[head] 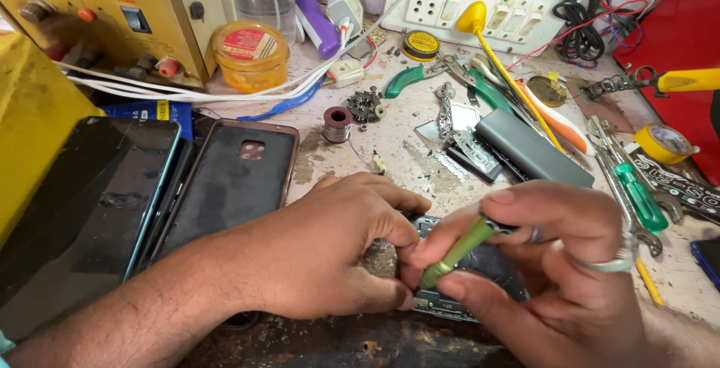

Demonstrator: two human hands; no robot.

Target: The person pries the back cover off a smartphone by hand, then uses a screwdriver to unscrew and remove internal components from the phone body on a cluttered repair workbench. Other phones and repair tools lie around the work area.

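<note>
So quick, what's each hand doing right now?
Left hand: closed, pressing on the opened phone.
Right hand: closed, holding a green screwdriver.

Bare forearms; a silver ring (616, 263) on the right hand (555, 263)

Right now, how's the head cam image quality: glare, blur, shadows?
Head view: even daylight, focus sharp on the left hand and right hand gripping the green screwdriver; the hands shade the opened phone; reflections on the dark phone screen at left; top-right corner blown out; mild wide-angle stretch at the edges.
</note>
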